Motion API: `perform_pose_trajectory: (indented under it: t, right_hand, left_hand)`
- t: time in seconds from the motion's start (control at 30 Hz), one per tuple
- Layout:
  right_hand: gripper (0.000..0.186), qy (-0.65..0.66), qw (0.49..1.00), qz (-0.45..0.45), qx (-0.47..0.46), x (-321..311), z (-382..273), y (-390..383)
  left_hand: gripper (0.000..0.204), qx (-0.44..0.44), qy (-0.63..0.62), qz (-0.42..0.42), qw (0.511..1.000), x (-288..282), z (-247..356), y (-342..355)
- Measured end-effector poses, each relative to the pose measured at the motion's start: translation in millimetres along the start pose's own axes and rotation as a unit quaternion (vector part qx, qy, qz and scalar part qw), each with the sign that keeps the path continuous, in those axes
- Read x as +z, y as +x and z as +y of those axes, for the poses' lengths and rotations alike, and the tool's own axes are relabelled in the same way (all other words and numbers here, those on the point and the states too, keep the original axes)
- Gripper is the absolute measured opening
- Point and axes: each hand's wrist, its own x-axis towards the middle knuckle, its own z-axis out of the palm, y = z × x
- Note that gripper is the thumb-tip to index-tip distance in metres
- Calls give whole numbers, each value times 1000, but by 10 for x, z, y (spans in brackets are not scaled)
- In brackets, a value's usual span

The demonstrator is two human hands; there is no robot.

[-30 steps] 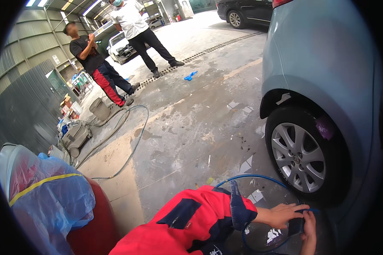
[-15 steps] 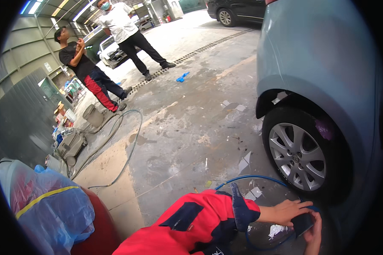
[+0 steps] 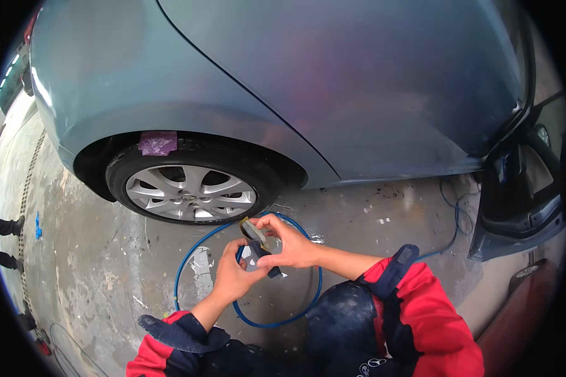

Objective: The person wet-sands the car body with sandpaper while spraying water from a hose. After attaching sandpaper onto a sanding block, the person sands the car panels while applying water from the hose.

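Note:
Between my two hands, in front of the car wheel point(image 3: 192, 193), is a small grey block point(image 3: 253, 232) with a yellowish edge, which looks like a sanding block. Against it lies a dark sheet point(image 3: 256, 249) that looks like sandpaper. My left hand point(image 3: 233, 275) pinches the dark sheet from below, thumb toward the right. My right hand point(image 3: 290, 244) grips the block with its fingertips, its thumb on the sheet. A worn purple sheet point(image 3: 158, 143) rests on top of the tyre, under the wheel arch.
The blue-grey car body point(image 3: 333, 94) fills the far side. A blue hose point(image 3: 181, 270) loops on the floor beneath my hands. To the right hangs or stands a dark part with openings point(image 3: 519, 188), resembling an open door. A blue scrap point(image 3: 38, 225) lies at the left.
My view has swung right from the open workshop toward the car's side. Both hands now sit centrally before the wheel, and the grey block shows alongside the dark sheet.

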Motion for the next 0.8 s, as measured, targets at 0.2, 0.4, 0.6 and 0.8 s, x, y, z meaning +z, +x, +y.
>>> perform_pose_trajectory:
  t: [0.2, 0.4, 0.6, 0.8]
  right_hand:
    - [58, 209, 977, -6, 34, -85, -57, 82]
    - [53, 389, 920, -18, 35, -844, -262, -133]
    - [69, 492, 867, -71, 37, -1284, -75, -677]
    - [64, 398, 911, -40, 103, -1144, 423, -1046]
  left_hand:
    - [77, -19, -3, -40, 999, -56, 111, 14]
    - [51, 72, -185, -18, 980, -121, 355, -162]
    - [41, 185, -247, 71, 949, -528, 955, -304]
    - [57, 222, -285, 208, 909, -716, 1544, -196]
